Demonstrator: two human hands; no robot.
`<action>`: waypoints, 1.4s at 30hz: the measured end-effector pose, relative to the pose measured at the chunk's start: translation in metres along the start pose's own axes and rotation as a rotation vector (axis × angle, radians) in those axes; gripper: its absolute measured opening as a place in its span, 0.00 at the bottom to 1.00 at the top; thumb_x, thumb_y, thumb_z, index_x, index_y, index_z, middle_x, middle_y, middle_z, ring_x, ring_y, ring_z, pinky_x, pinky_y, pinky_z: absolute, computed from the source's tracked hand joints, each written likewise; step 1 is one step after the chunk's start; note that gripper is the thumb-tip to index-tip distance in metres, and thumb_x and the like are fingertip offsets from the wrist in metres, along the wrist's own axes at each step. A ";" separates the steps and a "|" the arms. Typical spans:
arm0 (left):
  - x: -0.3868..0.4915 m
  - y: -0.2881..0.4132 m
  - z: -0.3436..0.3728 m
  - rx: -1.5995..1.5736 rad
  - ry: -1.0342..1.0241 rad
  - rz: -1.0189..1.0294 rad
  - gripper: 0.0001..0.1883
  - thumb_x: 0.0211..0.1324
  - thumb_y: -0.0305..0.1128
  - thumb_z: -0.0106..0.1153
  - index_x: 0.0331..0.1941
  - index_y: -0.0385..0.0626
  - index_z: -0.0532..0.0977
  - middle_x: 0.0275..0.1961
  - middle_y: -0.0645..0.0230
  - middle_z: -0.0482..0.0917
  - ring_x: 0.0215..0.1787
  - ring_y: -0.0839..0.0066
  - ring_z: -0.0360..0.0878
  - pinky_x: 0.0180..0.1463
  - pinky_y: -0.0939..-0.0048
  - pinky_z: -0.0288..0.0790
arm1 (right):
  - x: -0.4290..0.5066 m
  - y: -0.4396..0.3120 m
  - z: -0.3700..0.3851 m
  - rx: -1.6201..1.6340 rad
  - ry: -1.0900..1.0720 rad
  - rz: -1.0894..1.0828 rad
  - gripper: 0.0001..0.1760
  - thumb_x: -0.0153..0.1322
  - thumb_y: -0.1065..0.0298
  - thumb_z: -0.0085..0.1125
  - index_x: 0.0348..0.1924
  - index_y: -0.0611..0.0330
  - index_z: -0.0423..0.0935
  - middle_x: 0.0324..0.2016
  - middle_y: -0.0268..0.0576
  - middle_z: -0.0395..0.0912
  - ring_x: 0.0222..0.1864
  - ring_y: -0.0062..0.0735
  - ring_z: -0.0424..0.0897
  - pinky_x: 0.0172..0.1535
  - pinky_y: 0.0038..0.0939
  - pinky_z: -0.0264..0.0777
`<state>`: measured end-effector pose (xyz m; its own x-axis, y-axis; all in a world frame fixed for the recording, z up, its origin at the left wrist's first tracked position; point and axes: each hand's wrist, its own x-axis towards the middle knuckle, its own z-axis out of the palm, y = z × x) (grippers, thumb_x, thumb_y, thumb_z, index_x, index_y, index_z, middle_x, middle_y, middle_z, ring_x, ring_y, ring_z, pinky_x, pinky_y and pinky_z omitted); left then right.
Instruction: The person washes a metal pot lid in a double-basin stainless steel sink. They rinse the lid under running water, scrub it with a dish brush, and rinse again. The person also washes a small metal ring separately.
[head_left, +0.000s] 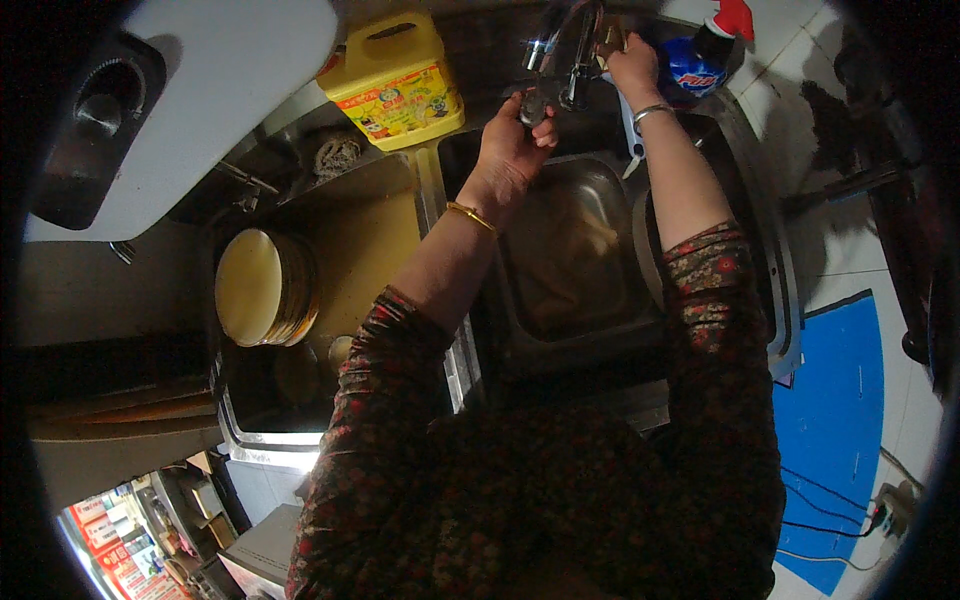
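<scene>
My left hand is curled around a small round, shiny item, perhaps a glass cup. It holds this under the spout of a chrome faucet, above the right sink basin. Behind the faucet, my right hand has its fingers on a tan, block-like object, partly hidden by the faucet and too dark to name. A white and blue handle of some tool lies just below that hand, partly covered by my wrist.
Plates stand stacked on edge in the left basin. A yellow detergent jug and a steel wool scourer sit along the back. A blue bottle with a red cap stands back right. Cords run over a blue panel.
</scene>
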<state>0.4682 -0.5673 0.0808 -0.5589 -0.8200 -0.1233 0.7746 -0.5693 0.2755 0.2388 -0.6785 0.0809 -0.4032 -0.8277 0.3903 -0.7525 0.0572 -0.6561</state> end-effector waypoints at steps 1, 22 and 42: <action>0.001 -0.001 0.001 0.009 0.013 0.000 0.11 0.66 0.39 0.30 0.40 0.48 0.63 0.27 0.59 0.70 0.17 0.76 0.57 0.21 0.75 0.54 | -0.001 -0.002 0.000 -0.005 0.001 0.000 0.22 0.58 0.57 0.63 0.40 0.60 0.74 0.35 0.53 0.78 0.40 0.51 0.76 0.43 0.40 0.69; -0.012 -0.001 -0.010 0.827 0.122 0.044 0.12 0.61 0.34 0.36 0.32 0.44 0.70 0.26 0.65 0.74 0.18 0.75 0.69 0.18 0.75 0.63 | -0.177 -0.103 -0.065 -0.430 -0.238 -0.509 0.11 0.67 0.65 0.44 0.39 0.55 0.71 0.29 0.47 0.77 0.29 0.47 0.78 0.29 0.41 0.71; -0.007 0.028 -0.015 0.621 0.036 -0.082 0.14 0.62 0.33 0.35 0.39 0.37 0.70 0.24 0.65 0.71 0.16 0.80 0.62 0.16 0.81 0.57 | -0.158 -0.068 -0.045 -0.250 -0.135 -0.387 0.11 0.65 0.62 0.52 0.36 0.59 0.74 0.27 0.50 0.78 0.31 0.42 0.79 0.32 0.39 0.71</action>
<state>0.4983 -0.5787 0.0752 -0.5904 -0.7828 -0.1967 0.4068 -0.4990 0.7652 0.3301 -0.5270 0.0925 -0.0094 -0.8789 0.4769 -0.9427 -0.1512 -0.2973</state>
